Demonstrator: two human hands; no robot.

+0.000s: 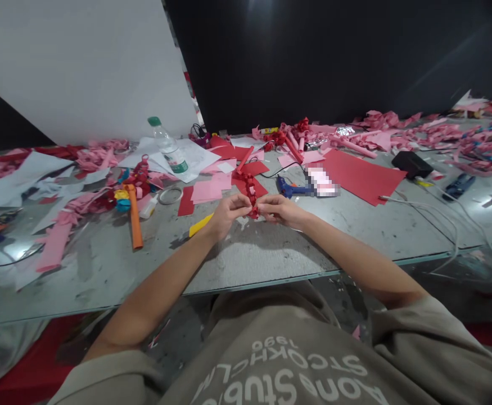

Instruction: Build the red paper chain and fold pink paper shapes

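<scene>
Red paper chain (252, 194) is pinched between left hand (234, 212) and right hand (276, 210) fingertips.

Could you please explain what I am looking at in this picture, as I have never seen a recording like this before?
There is no robot here: a person works with bare hands, and the single picture comes from a camera worn on the head, looking forward and down. The left hand and right hand meet over the table, pinching a crinkled red piece between them. Around them lie red and pink papers, a blue glue gun, a yellow strip and an orange paper roll. Farther back is a clear bottle with a green cap.
</scene>
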